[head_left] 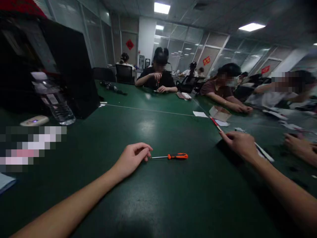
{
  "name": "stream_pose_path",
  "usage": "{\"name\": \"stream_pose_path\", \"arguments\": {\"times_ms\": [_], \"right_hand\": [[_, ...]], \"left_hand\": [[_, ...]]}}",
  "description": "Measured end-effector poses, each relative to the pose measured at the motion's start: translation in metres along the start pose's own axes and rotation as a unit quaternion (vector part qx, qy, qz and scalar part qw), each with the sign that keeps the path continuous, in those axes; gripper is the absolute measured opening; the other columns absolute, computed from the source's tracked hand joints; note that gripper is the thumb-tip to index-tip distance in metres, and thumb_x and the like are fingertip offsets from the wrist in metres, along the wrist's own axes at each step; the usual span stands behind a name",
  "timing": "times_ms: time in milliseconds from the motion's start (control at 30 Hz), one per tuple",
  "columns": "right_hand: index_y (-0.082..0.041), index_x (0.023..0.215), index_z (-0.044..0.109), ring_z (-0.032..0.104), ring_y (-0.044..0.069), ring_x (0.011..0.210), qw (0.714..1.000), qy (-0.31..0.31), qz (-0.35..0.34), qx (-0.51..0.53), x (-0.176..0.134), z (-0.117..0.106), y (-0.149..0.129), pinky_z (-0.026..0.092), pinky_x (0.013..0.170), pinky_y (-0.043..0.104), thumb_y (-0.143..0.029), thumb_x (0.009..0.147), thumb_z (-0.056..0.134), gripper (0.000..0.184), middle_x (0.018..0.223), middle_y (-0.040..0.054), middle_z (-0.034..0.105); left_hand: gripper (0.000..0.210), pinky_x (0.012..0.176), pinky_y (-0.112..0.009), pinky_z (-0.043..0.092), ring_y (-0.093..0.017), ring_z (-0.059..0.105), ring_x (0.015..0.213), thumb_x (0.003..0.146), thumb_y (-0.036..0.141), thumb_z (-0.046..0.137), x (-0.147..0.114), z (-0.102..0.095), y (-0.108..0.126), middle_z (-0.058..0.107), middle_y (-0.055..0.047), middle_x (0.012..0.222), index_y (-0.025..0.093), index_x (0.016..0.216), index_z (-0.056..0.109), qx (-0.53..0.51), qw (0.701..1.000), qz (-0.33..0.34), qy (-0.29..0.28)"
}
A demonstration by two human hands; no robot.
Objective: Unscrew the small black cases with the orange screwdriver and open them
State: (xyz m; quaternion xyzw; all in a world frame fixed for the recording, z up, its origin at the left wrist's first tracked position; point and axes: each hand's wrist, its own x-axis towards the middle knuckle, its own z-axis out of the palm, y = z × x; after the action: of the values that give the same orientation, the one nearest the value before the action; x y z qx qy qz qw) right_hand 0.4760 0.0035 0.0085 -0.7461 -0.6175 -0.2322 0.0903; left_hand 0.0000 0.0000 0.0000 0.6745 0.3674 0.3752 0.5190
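On the green table lies an orange-and-black screwdriver (178,156), its handle to the right and its metal shaft toward my left hand. My left hand (135,158) rests there with the fingers curled and the thumb pressed against them. The screwdriver's tip ends right at these fingertips, and anything between them is hidden. Out to the right, my right hand (239,142) is closed, palm down. From its fingertips a slim red stick with a pale end (215,123) points away toward an open box; its exact kind is unclear.
A clear plastic bottle (55,99) and a pale oval device (34,121) stand left, by a black case (71,66). A small open box (220,113) and white paper (200,114) lie beyond my right hand. Another person's hand (299,147) is at the right edge; others sit across the table (138,205).
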Motion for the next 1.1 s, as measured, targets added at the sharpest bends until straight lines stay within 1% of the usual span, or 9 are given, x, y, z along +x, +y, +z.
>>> {"name": "stream_pose_path", "arguments": {"times_ms": [200, 333, 567, 700, 833, 933, 1000, 1100], "right_hand": [[-0.015, 0.069, 0.074, 0.062, 0.021, 0.064, 0.999, -0.013, -0.034, -0.006, -0.001, -0.008, -0.001, 0.029, 0.057, 0.031, -0.044, 0.098, 0.044, 0.051, 0.08, 0.0145, 0.074], [-0.013, 0.07, 0.074, 0.062, 0.019, 0.064, 0.997, -0.029, -0.063, -0.015, -0.004, -0.019, -0.008, 0.028, 0.057, 0.03, -0.041, 0.101, 0.039, 0.054, 0.082, 0.0139, 0.074], [-0.014, 0.072, 0.074, 0.065, 0.019, 0.064, 0.993, -0.05, -0.11, -0.019, -0.009, -0.033, -0.016, 0.031, 0.056, 0.029, -0.039, 0.103, 0.04, 0.053, 0.085, 0.0128, 0.074], [-0.015, 0.069, 0.073, 0.066, 0.019, 0.063, 0.988, -0.056, -0.138, -0.031, -0.01, -0.039, -0.019, 0.032, 0.056, 0.029, -0.037, 0.104, 0.038, 0.053, 0.083, 0.0127, 0.074], [-0.015, 0.071, 0.073, 0.068, 0.021, 0.067, 0.987, -0.1, -0.123, -0.036, -0.008, -0.047, -0.026, 0.035, 0.058, 0.029, -0.034, 0.104, 0.036, 0.053, 0.086, 0.0146, 0.075], [-0.013, 0.072, 0.072, 0.069, 0.022, 0.069, 0.987, -0.113, -0.105, -0.037, -0.003, -0.049, -0.032, 0.036, 0.06, 0.03, -0.033, 0.103, 0.035, 0.052, 0.087, 0.0173, 0.075], [-0.013, 0.071, 0.072, 0.069, 0.023, 0.07, 0.987, -0.123, -0.093, -0.038, 0.001, -0.051, -0.036, 0.037, 0.061, 0.031, -0.032, 0.103, 0.034, 0.053, 0.086, 0.0188, 0.075], [-0.012, 0.069, 0.07, 0.07, 0.025, 0.071, 0.986, -0.149, -0.07, -0.038, 0.01, -0.057, -0.04, 0.039, 0.065, 0.033, -0.033, 0.103, 0.03, 0.056, 0.078, 0.02, 0.073]], "left_hand": [[0.028, 0.067, -0.028, 0.048, -0.015, 0.061, 0.068, 0.092, 0.038, 0.057, -0.004, 0.001, 0.001, 0.067, -0.004, 0.078, 0.014, 0.097, 0.07, 0.013, 1.0, -0.012, 0.003], [0.028, 0.067, -0.028, 0.048, -0.016, 0.061, 0.069, 0.091, 0.037, 0.057, -0.005, 0.002, 0.003, 0.067, -0.004, 0.078, 0.014, 0.097, 0.071, 0.016, 1.0, -0.019, 0.0], [0.029, 0.067, -0.028, 0.049, -0.016, 0.062, 0.069, 0.091, 0.038, 0.057, -0.004, 0.003, 0.002, 0.068, -0.004, 0.079, 0.014, 0.097, 0.071, 0.015, 1.0, -0.025, 0.012], [0.029, 0.067, -0.028, 0.049, -0.016, 0.062, 0.069, 0.091, 0.039, 0.057, -0.004, 0.003, 0.0, 0.068, -0.004, 0.078, 0.014, 0.097, 0.071, 0.016, 1.0, -0.025, 0.011], [0.03, 0.068, -0.028, 0.049, -0.016, 0.061, 0.068, 0.091, 0.039, 0.057, -0.004, 0.003, 0.001, 0.067, -0.004, 0.078, 0.013, 0.096, 0.071, 0.013, 1.0, -0.019, 0.009], [0.029, 0.068, -0.028, 0.048, -0.016, 0.061, 0.068, 0.091, 0.038, 0.056, -0.004, 0.003, 0.002, 0.067, -0.005, 0.077, 0.013, 0.095, 0.071, 0.016, 1.0, -0.014, 0.007], [0.029, 0.068, -0.028, 0.048, -0.016, 0.061, 0.067, 0.091, 0.038, 0.056, -0.004, 0.003, 0.001, 0.068, -0.005, 0.077, 0.013, 0.095, 0.071, 0.021, 1.0, -0.007, 0.008], [0.028, 0.067, -0.028, 0.047, -0.016, 0.061, 0.067, 0.09, 0.038, 0.057, -0.003, 0.003, -0.002, 0.068, -0.005, 0.077, 0.014, 0.095, 0.071, 0.025, 1.0, 0.003, 0.009]]}}
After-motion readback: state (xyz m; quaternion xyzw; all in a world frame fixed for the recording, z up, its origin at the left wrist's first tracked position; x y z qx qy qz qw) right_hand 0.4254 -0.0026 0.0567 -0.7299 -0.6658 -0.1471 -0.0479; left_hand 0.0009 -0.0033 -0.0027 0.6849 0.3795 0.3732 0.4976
